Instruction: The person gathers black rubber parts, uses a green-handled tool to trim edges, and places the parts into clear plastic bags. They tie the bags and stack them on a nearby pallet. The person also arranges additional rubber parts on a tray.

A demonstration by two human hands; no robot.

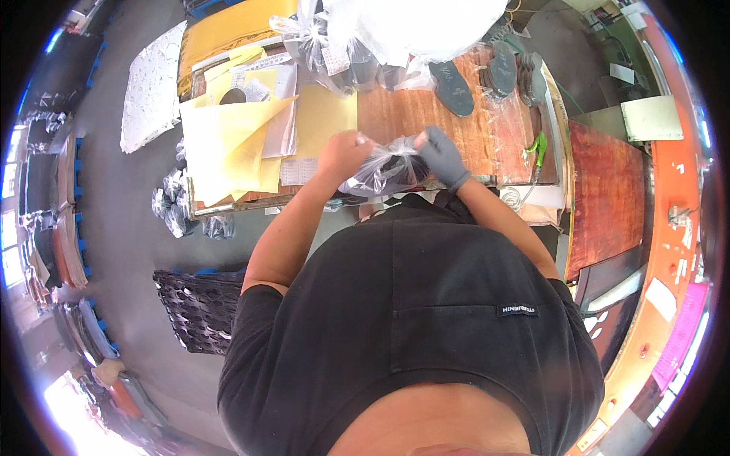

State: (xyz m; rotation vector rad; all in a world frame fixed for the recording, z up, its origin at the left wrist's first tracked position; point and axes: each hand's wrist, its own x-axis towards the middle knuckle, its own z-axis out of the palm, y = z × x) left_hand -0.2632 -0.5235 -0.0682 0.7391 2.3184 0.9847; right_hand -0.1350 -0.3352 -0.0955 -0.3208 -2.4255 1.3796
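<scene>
A clear plastic bag (382,172) with dark contents lies at the table's near edge, close to my body. Bare and closed, my left hand (346,156) pinches a gathered corner of its plastic. My right hand (443,158), in a grey glove with bare fingertips, closes on the other side of the bag's mouth. Between my hands the plastic is drawn together. What exactly is inside cannot be made out. Beyond the bag, a dark sole-shaped piece (452,88) rests on the reddish wooden tabletop (388,114).
Yellow paper sheets (228,152) cover the table's left part. Filled clear bags (323,45) stand at the back, beside a large white bag (426,26). Stacks of dark sole-shaped pieces (530,78) and green-handled scissors (538,150) lie at the right. Wrapped bundles (175,204) sit left of the table.
</scene>
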